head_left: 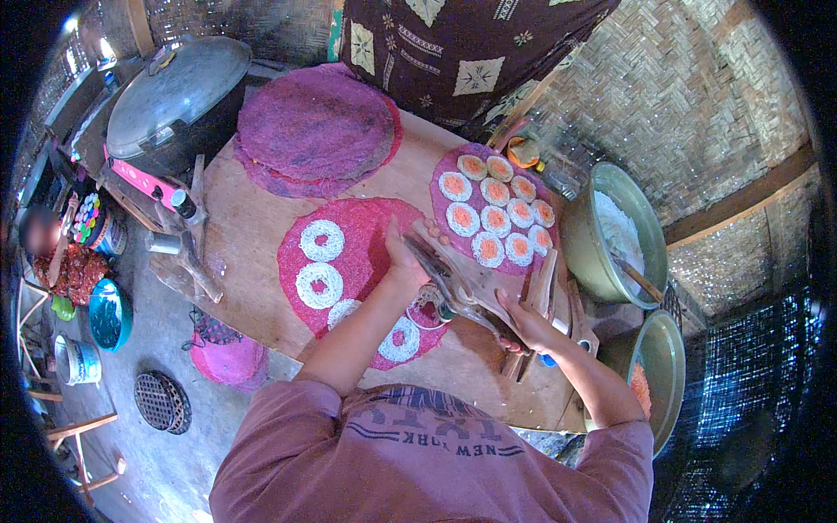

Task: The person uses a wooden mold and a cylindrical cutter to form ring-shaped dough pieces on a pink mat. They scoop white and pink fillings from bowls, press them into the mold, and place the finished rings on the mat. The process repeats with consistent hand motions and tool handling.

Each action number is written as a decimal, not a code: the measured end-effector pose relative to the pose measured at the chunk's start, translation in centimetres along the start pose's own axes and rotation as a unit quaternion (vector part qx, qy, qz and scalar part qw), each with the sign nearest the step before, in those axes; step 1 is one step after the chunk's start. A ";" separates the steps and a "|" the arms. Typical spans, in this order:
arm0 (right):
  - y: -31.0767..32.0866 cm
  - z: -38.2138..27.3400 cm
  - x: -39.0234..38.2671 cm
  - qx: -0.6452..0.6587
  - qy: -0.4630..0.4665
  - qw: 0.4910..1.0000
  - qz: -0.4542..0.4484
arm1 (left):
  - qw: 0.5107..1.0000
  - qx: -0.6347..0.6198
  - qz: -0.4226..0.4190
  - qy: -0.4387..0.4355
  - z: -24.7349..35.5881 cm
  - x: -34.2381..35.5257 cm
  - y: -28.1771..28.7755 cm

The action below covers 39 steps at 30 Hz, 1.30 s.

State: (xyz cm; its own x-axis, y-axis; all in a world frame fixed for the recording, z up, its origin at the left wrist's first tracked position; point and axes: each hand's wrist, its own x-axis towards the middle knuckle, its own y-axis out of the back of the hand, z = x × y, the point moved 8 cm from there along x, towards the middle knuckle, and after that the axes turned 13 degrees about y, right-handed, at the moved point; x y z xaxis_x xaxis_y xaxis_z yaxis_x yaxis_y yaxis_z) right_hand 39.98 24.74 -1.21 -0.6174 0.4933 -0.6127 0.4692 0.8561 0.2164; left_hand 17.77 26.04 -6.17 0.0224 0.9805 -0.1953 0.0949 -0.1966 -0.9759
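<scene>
A wooden press with two long handles (pixel 466 286) is held slantwise over the table between my hands. My left hand (pixel 404 261) is closed around its upper left end, and my right hand (pixel 529 326) grips the lower right end. Below the press, a round cylinder-like part (pixel 427 307) hangs over the right edge of a red round mat (pixel 370 228). White strand-like rings (pixel 305 286) lie on that mat in a curved row. Farther right, a purple round mat (pixel 444 174) carries several white rounds with orange centres (pixel 494 219).
A stack of purple mats (pixel 318 126) lies at the back of the wooden table (pixel 248 261). Left of it stands a big lidded pot (pixel 179 87). Wooden pieces (pixel 544 283) sit by my right hand. Two green basins (pixel 597 235) flank the table's right edge; one holds white stuff and a wooden spoon.
</scene>
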 end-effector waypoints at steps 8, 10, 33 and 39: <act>-2.5 1.1 1.3 0.051 0.012 0.999 -0.002 | 0.992 -0.011 0.117 -0.042 2.0 -2.5 0.0; -2.9 1.0 2.1 0.036 0.023 0.999 0.007 | 0.993 0.012 0.102 -0.050 2.9 -2.3 -0.5; -9.6 -1.1 7.9 0.510 0.153 0.800 -0.276 | 0.976 0.018 -0.172 -0.133 9.3 -1.0 -1.4; -5.4 -4.1 5.4 -0.413 0.391 0.794 0.215 | 0.965 0.046 -0.220 -0.139 10.1 -2.8 -6.0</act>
State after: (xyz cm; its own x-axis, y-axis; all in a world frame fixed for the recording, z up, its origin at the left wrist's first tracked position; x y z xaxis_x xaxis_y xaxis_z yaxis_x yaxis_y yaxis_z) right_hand 31.52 23.42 -2.53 -0.8673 0.4347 0.2425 0.3681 0.2323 0.9003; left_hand 7.12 24.54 -0.72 -0.2683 0.9346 0.2334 -0.0550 0.2270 -0.9723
